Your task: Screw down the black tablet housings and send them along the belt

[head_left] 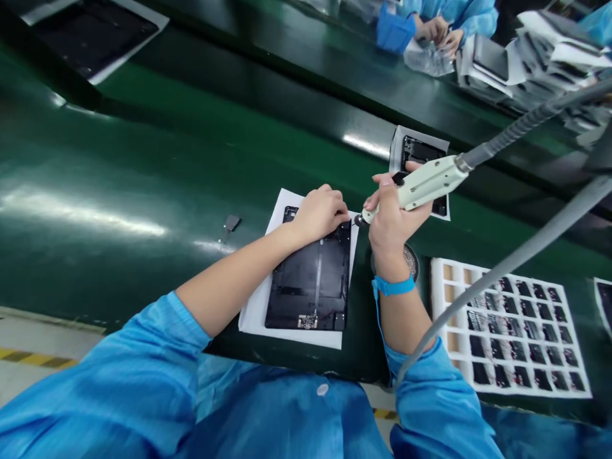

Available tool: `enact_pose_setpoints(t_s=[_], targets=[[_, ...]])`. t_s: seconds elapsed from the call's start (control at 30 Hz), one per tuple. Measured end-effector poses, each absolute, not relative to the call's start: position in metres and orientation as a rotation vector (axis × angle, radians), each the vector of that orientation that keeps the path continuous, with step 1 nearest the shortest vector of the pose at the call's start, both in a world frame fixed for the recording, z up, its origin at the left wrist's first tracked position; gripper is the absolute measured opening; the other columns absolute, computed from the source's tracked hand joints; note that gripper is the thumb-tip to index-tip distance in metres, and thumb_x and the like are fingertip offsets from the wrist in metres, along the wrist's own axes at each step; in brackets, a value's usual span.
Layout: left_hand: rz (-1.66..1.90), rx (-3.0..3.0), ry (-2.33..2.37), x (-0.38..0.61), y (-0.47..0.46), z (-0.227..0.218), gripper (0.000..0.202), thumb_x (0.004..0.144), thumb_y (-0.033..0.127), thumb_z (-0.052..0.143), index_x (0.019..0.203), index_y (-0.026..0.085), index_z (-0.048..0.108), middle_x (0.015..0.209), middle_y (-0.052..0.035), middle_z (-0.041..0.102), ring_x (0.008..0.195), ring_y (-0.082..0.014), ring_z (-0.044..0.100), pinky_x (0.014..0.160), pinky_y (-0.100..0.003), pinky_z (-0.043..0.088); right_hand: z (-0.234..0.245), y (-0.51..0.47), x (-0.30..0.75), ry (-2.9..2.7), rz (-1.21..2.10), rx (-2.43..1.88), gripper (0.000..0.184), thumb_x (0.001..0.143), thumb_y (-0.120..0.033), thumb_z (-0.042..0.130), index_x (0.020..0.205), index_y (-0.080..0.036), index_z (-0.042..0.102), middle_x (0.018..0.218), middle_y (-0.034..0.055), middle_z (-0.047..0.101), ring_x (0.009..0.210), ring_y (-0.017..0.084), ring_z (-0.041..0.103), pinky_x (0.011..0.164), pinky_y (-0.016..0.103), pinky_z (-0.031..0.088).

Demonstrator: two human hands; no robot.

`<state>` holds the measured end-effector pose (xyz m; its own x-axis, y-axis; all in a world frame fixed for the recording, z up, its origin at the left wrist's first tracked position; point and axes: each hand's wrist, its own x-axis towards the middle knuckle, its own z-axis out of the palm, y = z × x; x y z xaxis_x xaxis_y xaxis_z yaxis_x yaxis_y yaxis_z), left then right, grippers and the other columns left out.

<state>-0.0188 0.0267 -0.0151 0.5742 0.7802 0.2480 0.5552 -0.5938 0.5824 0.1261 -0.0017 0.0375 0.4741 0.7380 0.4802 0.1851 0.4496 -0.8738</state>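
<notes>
A black tablet back panel (310, 277) lies on a white foam sheet (253, 312) on the green conveyor belt. My left hand (319, 213) rests on the panel's far edge, fingers curled and pressed together at the top right corner. My right hand (392, 220) is wrapped round a pale green electric screwdriver (421, 185), whose tip points left at that same corner, close to my left fingertips. A grey cable runs from the screwdriver up to the right. A blue strap circles my right wrist.
A small round dish of screws (412, 260) sits under my right wrist. A white compartment tray (516, 331) of small dark parts lies to the right. Another panel on foam (421, 153) waits behind. A small grey piece (231, 223) lies left. Another person's hands (437, 32) work far back.
</notes>
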Motion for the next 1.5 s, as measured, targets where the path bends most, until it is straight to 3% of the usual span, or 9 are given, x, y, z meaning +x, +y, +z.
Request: enact_pose_setpoints(t_s=[0.33, 0.53, 0.77, 0.87, 1.0, 1.1, 1.27, 1.5], targets=[[0.643, 2.366, 1.069, -0.017, 0.026, -0.010, 0.017, 0.104, 0.023, 0.075, 0.098, 0.019, 0.090, 0.098, -0.0107, 0.080, 0.103, -0.0322, 0.065, 0.086, -0.046, 0.050, 0.022, -0.001, 0.127, -1.078, 0.450, -1.063, 0.045, 0.100, -0.051, 0.078, 0.132, -0.031, 0.054, 0.093, -0.0043, 0.074, 0.047, 0.009, 0.055, 0.048, 0.029, 0.049], [0.627, 2.363, 1.082, -0.017, 0.025, -0.006, 0.017, 0.105, 0.024, 0.075, 0.099, 0.019, 0.090, 0.100, -0.0106, 0.081, 0.103, -0.0323, 0.064, 0.085, -0.046, 0.048, 0.022, 0.000, 0.123, -1.056, 0.479, -0.995, 0.041, 0.095, -0.044, 0.084, 0.125, -0.028, 0.059, 0.080, -0.0093, 0.071, 0.043, 0.007, 0.054, 0.046, 0.024, 0.047], [0.610, 2.395, 1.040, -0.020, 0.026, -0.007, 0.017, 0.107, 0.027, 0.076, 0.099, 0.020, 0.089, 0.102, -0.0101, 0.081, 0.101, -0.0299, 0.064, 0.088, -0.044, 0.050, 0.028, -0.005, 0.119, -1.090, 0.469, -1.036, 0.048, 0.094, -0.057, 0.084, 0.122, -0.027, 0.060, 0.079, -0.0086, 0.071, 0.046, 0.009, 0.058, 0.049, 0.027, 0.053], [0.637, 2.394, 1.008, -0.021, 0.028, -0.008, 0.014, 0.105, 0.028, 0.079, 0.097, 0.021, 0.089, 0.105, -0.0091, 0.081, 0.101, -0.0289, 0.063, 0.090, -0.044, 0.051, 0.049, -0.027, 0.138, -1.039, 0.386, -1.080, 0.047, 0.094, -0.050, 0.082, 0.127, -0.027, 0.058, 0.089, -0.0046, 0.076, 0.050, 0.010, 0.063, 0.055, 0.030, 0.060], [0.629, 2.374, 1.001, -0.020, 0.030, -0.011, 0.014, 0.104, 0.029, 0.082, 0.093, 0.024, 0.089, 0.108, -0.0076, 0.081, 0.104, -0.0292, 0.062, 0.088, -0.044, 0.051, 0.068, -0.077, 0.173, -0.982, 0.225, -1.130, 0.036, 0.092, -0.040, 0.081, 0.117, -0.028, 0.058, 0.077, -0.0099, 0.068, 0.044, 0.008, 0.054, 0.052, 0.029, 0.058], [0.637, 2.355, 1.012, -0.019, 0.030, -0.013, 0.016, 0.105, 0.032, 0.080, 0.094, 0.025, 0.090, 0.110, -0.0077, 0.081, 0.106, -0.0299, 0.062, 0.089, -0.045, 0.052, 0.063, -0.101, 0.194, -0.933, 0.188, -1.170, 0.034, 0.090, -0.035, 0.080, 0.114, -0.029, 0.057, 0.075, -0.0106, 0.070, 0.042, 0.008, 0.051, 0.048, 0.028, 0.055], [0.642, 2.322, 1.029, -0.020, 0.031, -0.012, 0.022, 0.107, 0.036, 0.076, 0.098, 0.024, 0.092, 0.110, -0.0093, 0.081, 0.110, -0.0317, 0.063, 0.096, -0.047, 0.055, 0.043, -0.100, 0.203, -0.912, 0.156, -1.187, 0.033, 0.092, -0.029, 0.075, 0.119, -0.027, 0.057, 0.090, -0.0042, 0.081, 0.043, 0.008, 0.053, 0.051, 0.031, 0.055], [0.652, 2.299, 1.031, -0.021, 0.030, -0.012, 0.022, 0.107, 0.040, 0.078, 0.098, 0.026, 0.092, 0.109, -0.0086, 0.081, 0.112, -0.0314, 0.063, 0.097, -0.047, 0.055, 0.036, -0.095, 0.203, -0.924, 0.183, -1.202, 0.030, 0.094, -0.028, 0.075, 0.119, -0.026, 0.058, 0.082, -0.0071, 0.079, 0.044, 0.009, 0.056, 0.052, 0.029, 0.055]])
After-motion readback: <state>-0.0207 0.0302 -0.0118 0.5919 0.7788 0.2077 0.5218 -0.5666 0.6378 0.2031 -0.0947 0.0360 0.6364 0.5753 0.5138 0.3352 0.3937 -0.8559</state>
